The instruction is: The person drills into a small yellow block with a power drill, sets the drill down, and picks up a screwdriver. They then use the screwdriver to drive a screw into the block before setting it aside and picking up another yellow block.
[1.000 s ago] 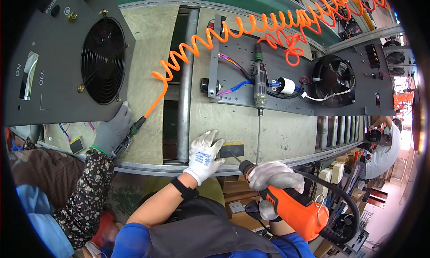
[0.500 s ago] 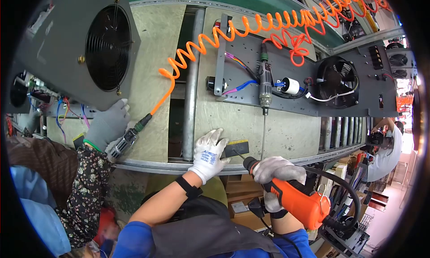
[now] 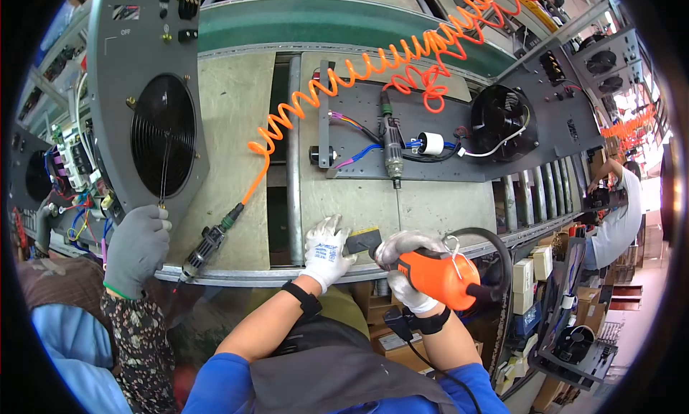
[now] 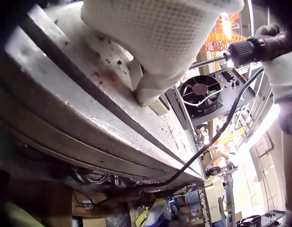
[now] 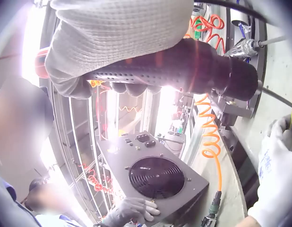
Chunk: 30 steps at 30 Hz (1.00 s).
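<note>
My white-gloved left hand rests on the bench near its front edge. Its thumb lies against a small dark block with a yellow edge; the left wrist view shows the thumb over part of it. My gloved right hand grips an orange electric screwdriver by its body, just right of the block. From the screwdriver's black nose a long bit reaches leftward past my left hand in the left wrist view. The bit's tip is hidden there.
Behind my hands lies a grey chassis with wires, a white cylinder and a fan; an air screwdriver lies across it. An orange coiled hose crosses above. At left, another person's grey-gloved hand touches a fan panel.
My right hand has swung the screwdriver leftward and turned it, while my left hand keeps its place by the block. At left, the neighbour's hand has shifted left and the fan panel has turned.
</note>
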{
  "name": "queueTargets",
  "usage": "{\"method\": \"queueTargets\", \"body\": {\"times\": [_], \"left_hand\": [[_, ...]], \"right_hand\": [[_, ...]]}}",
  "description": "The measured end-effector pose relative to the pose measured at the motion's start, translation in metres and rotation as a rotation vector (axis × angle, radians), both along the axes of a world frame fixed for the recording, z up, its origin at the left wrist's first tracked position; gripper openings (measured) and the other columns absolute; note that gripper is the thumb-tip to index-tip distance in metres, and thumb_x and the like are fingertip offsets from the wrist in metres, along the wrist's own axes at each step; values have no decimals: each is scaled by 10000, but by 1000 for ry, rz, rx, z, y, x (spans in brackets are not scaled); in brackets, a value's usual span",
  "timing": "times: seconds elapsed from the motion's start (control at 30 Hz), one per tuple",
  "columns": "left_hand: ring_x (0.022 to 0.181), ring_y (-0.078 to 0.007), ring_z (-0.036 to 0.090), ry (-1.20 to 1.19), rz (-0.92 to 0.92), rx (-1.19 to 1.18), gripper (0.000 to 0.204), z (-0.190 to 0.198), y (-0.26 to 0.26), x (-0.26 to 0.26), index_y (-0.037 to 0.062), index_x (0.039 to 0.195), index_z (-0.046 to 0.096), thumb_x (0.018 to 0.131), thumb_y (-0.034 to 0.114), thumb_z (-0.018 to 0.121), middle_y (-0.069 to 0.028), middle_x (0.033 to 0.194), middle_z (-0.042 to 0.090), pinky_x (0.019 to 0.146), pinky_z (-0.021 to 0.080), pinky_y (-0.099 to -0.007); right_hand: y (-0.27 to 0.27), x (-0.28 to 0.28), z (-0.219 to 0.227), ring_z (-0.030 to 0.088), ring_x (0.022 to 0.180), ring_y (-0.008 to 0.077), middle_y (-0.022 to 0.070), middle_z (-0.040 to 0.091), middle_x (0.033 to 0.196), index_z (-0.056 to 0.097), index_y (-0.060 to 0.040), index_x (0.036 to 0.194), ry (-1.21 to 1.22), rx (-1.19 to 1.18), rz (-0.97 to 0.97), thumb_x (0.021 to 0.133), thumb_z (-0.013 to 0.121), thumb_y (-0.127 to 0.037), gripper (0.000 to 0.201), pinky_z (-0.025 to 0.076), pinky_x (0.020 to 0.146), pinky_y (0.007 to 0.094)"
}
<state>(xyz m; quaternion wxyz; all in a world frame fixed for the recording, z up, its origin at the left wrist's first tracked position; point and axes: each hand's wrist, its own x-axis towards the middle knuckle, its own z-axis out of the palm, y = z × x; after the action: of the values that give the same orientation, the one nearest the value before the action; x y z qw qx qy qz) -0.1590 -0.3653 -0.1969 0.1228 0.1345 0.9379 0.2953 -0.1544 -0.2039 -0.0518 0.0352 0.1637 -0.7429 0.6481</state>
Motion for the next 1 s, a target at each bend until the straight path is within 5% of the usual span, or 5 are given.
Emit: {"method": "queueTargets", "body": {"times": [0.13, 0.23, 0.43, 0.73, 1.0], "left_hand": [[1334, -354, 374, -16, -45, -45, 591, 2, -1, -3, 151, 1190, 636, 658, 356, 794, -170, 1425, 422, 1080, 300, -484], [1351, -359, 361, -59, -106, -103, 598, 4, -4, -5, 166, 1226, 625, 687, 376, 776, -169, 1457, 400, 1088, 295, -482], [1366, -369, 341, -91, -151, -168, 657, 13, -5, -6, 176, 1307, 574, 711, 381, 759, -156, 1483, 380, 1099, 285, -488], [1365, -368, 341, -46, -121, -132, 671, 3, -4, 0, 159, 1308, 566, 697, 356, 761, -152, 1479, 381, 1107, 272, -498], [1359, -343, 359, -23, -87, -119, 653, 2, -5, 0, 165, 1273, 593, 674, 348, 779, -143, 1468, 400, 1098, 288, -493]], "right_hand": [[-7, 7, 11, 629, 747, 235, 37, 640, 783, 578, -87, 856, -109, 102, -129, 604, 701, -36, 285, 506, 696, 338], [-1, 13, 22, 598, 750, 210, 78, 567, 804, 530, -66, 1002, 60, 20, -23, 610, 549, 108, 429, 524, 680, 369], [21, 29, 83, 607, 639, 240, 105, 618, 760, 519, -53, 1106, 239, -541, -175, 847, 740, -360, 458, 532, 568, 383], [17, 43, 19, 612, 729, 207, 103, 621, 871, 440, -40, 1289, 152, -645, -398, 705, 530, 179, 630, 538, 634, 378], [10, 32, -7, 617, 764, 210, 96, 628, 880, 430, -26, 1290, 79, -623, -361, 754, 604, 84, 574, 533, 683, 356]]}}
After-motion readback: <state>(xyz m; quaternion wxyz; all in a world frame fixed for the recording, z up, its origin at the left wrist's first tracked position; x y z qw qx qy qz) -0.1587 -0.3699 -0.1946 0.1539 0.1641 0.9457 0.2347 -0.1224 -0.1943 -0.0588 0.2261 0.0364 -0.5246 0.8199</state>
